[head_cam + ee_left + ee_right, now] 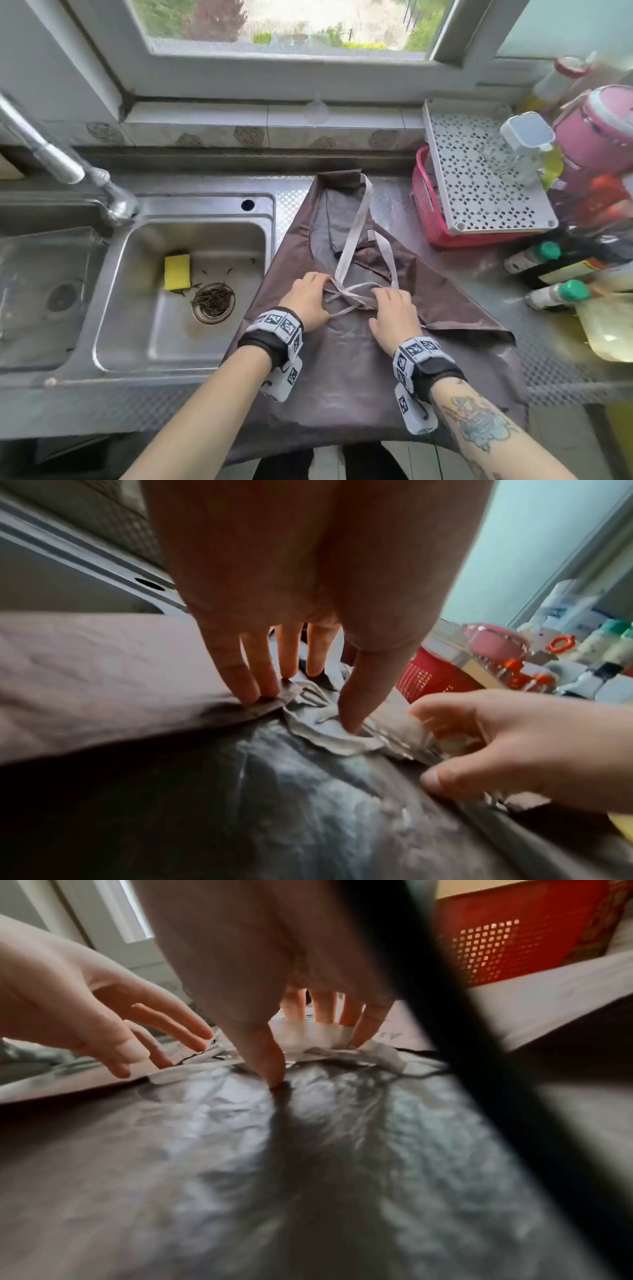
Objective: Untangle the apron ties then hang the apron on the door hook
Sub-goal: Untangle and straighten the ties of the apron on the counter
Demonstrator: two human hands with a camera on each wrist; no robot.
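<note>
A brown apron (342,370) lies spread on the steel counter, right of the sink, its lower edge hanging over the counter's front. Its grey ties (352,294) cross in a loose tangle at the middle; one strap (356,226) runs up to the bib. My left hand (323,298) rests at the tangle's left side. Its straight fingers (253,685) press a fold of the apron and its thumb presses a tie (329,739). My right hand (376,308) lies on the right side, fingertips (322,1015) down on a tie (383,1053), thumb apart on the cloth. No door hook is in view.
The sink (239,212), holding a yellow sponge (176,272), lies to the left under a faucet (68,164). A red basket (424,205) topped by a white perforated tray (479,192) stands back right. Several bottles (555,294) crowd the right edge. A window is behind.
</note>
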